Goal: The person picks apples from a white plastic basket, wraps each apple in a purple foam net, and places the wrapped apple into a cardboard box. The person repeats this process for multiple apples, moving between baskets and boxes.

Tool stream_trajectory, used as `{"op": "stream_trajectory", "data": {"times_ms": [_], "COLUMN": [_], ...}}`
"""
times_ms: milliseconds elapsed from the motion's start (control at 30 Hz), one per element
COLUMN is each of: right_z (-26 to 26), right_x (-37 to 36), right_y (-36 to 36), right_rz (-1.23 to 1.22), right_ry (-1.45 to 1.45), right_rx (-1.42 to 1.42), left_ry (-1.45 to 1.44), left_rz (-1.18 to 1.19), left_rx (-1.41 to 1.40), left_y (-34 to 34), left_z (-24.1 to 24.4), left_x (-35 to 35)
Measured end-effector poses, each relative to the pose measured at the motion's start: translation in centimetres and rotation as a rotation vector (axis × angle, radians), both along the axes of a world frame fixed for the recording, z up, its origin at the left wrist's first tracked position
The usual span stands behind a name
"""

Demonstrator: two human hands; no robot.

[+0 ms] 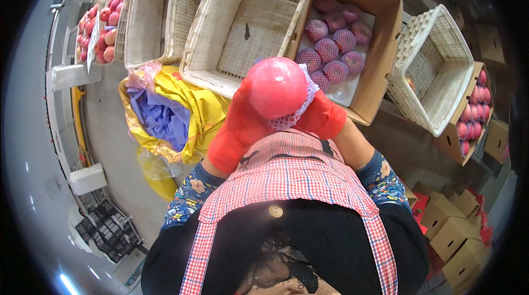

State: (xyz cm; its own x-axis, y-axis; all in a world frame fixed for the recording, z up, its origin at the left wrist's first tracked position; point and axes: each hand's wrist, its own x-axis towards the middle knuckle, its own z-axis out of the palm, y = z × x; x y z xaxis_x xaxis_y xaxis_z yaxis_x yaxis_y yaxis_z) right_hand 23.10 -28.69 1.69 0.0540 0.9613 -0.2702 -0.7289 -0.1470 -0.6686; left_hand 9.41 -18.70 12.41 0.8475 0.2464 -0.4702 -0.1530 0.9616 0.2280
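A large pink-red apple (277,86) is held up in front of my chest between both hands. My left hand (240,132), in a red glove, grips it from the left and below. A purple foam net (295,115) covers only the apple's lower right side. My right hand (323,116), also in a red glove, holds the net against the apple from the right; its fingertips are hidden behind the fruit. Just beyond lies a cardboard box (379,72) with several netted apples (330,49) on its white base.
A white plastic crate (264,26) stands left of the box, another crate (144,22) beyond it. A yellow sack (206,101) holds purple foam nets (159,115). Further right are a tilted white crate (450,72) and a box of apples (473,113). Cardboard boxes (448,220) stack behind me.
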Motion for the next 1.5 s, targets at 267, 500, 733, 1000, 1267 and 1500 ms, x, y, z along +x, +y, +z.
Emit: {"op": "stream_trajectory", "data": {"times_ms": [267,500,733,1000,1267,1500], "right_z": [3.0,3.6,2.1,-15.8,-32.1,-28.9], "right_x": [4.6,1.4,7.7,14.2,14.1,12.4], "right_y": [-0.2,-6.2,-6.9,-8.6,-11.7,-8.8], "right_rz": [-0.317,-0.480,-0.369,-0.275,-0.371,-0.121], "right_ry": [0.002,-0.301,0.576,0.202,0.125,-0.595], "right_rx": [-0.363,-0.072,-0.271,-1.074,-1.211,-1.483], "left_ry": [0.275,0.501,0.212,0.491,0.742,0.750], "left_rz": [-0.120,0.069,-0.207,-0.229,-0.066,-0.012], "left_rx": [0.345,1.606,1.941,1.490,1.151,0.920], "left_y": [-1.0,-2.8,-5.0,-1.9,0.5,0.5], "left_z": [-0.7,-7.3,-9.6,-9.9,-10.9,-12.3], "left_x": [2.4,4.8,9.8,6.7,1.8,0.9]}}
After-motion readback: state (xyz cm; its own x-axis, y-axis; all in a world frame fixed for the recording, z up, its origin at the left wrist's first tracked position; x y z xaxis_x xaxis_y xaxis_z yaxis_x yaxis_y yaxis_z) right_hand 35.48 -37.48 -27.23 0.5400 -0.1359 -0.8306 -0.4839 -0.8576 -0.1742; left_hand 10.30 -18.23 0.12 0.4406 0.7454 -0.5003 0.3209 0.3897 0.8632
